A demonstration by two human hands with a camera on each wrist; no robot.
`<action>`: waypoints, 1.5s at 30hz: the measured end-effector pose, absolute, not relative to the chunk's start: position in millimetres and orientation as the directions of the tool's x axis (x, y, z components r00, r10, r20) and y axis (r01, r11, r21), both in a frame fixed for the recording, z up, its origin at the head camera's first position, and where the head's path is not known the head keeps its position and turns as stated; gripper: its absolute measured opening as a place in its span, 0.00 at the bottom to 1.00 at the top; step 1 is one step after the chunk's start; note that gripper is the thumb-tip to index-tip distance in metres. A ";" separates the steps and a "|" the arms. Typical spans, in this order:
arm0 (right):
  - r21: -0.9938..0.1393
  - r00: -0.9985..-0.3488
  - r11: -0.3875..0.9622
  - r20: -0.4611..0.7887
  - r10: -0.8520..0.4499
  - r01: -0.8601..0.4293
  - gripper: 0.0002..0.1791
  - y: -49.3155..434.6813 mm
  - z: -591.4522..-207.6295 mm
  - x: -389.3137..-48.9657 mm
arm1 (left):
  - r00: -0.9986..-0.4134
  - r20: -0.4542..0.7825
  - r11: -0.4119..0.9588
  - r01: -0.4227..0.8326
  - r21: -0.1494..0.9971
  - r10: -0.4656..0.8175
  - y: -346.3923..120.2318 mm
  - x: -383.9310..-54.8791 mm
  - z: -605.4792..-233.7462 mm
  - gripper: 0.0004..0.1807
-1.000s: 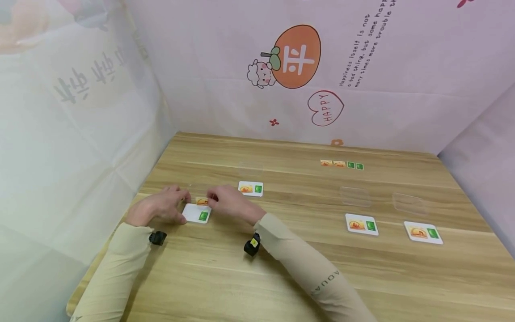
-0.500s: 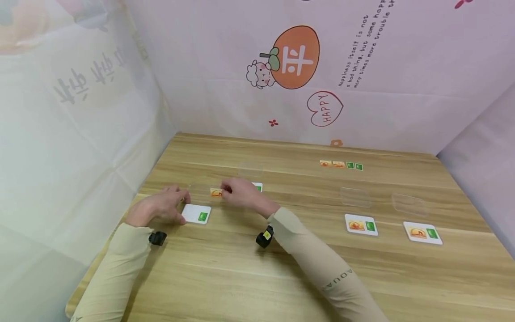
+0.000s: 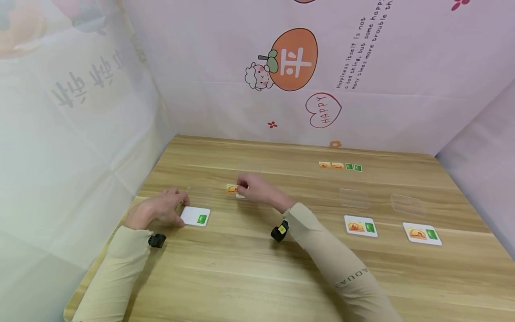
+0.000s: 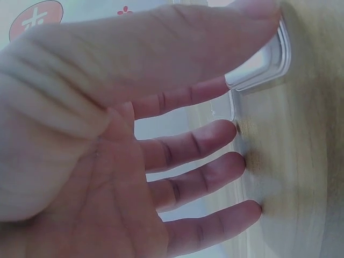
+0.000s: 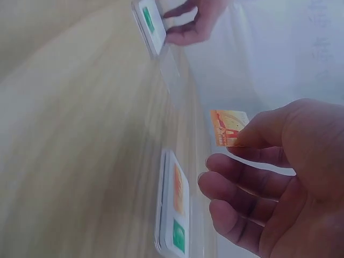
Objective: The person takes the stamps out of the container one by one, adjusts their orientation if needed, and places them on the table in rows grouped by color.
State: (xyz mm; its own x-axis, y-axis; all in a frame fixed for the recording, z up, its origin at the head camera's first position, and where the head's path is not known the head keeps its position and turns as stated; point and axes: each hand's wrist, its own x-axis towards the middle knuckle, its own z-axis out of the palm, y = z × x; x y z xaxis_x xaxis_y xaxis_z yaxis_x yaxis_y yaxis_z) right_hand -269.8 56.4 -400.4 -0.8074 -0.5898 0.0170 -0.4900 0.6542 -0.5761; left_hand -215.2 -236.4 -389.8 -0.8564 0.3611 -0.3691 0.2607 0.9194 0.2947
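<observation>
At the table's left, my left hand [image 3: 161, 209] holds a white rounded plate [image 3: 190, 215] by its left end, thumb on the near edge and forefinger on the far one. A green picture sits on that plate's right half. My right hand [image 3: 259, 190] pinches a small orange picture card [image 5: 228, 124] between thumb and forefinger, raised off the table, with the other fingers loosely bent. Below the right hand lies a second white plate [image 3: 240, 196], mostly hidden in the head view; an orange and a green picture show on it in the right wrist view.
Two more white plates, left [image 3: 350, 226] and right [image 3: 422, 233], carry orange and green pictures at the right. Clear rounded covers [image 3: 354, 198] lie behind the plates. Farther back sits a row of small orange and green cards [image 3: 337, 165]. A printed cloth [image 3: 225, 103] borders the table.
My right hand has carried the orange card away from the left plate, rightward and slightly back, to above the second plate. The left hand stays at its plate.
</observation>
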 end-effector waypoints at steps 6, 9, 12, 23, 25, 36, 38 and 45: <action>-0.565 -0.815 0.670 0.005 -0.580 -0.481 0.08 69.0 -396.4 -273.9 | -0.856 -0.375 0.922 0.257 0.290 0.356 -237.5 -213.6 -390.6 0.26; -0.553 -0.820 0.685 -0.008 -0.573 -0.474 0.08 73.8 -395.4 -275.6 | -0.855 -0.376 0.923 0.258 0.287 0.356 -238.3 -212.8 -390.5 0.26; -0.542 -0.830 0.704 -0.022 -0.558 -0.459 0.08 79.0 -395.0 -276.4 | -0.854 -0.378 0.923 0.258 0.287 0.356 -238.9 -211.9 -390.2 0.26; -0.489 -0.847 0.747 -0.030 -0.530 -0.450 0.09 98.5 -392.7 -281.5 | -0.852 -0.387 0.923 0.250 0.293 0.353 -239.3 -210.7 -390.5 0.26; -0.470 -0.844 0.752 -0.027 -0.536 -0.462 0.08 101.3 -392.7 -282.9 | -0.853 -0.383 0.922 0.252 0.293 0.355 -239.6 -211.0 -391.3 0.26; -0.435 -0.853 0.785 -0.066 -0.517 -0.442 0.09 120.2 -389.6 -289.9 | -0.855 -0.377 0.922 0.256 0.289 0.355 -237.9 -213.4 -393.3 0.26; -0.441 -0.858 0.786 -0.064 -0.510 -0.434 0.08 125.7 -389.0 -292.2 | -0.856 -0.378 0.924 0.255 0.286 0.354 -237.4 -213.9 -393.3 0.26; -0.454 -0.866 0.780 -0.036 -0.500 -0.431 0.07 145.6 -386.7 -301.9 | -0.854 -0.379 0.921 0.253 0.297 0.357 -236.8 -214.8 -391.5 0.27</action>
State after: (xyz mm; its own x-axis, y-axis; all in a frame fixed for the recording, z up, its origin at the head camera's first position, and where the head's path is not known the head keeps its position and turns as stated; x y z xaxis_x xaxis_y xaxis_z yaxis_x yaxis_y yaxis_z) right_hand -301.9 145.6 -386.7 -0.8655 -0.4996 -0.0361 -0.4313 0.7799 -0.4536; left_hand -214.8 -236.8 -391.5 -0.8536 0.3571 -0.3793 0.2534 0.9208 0.2966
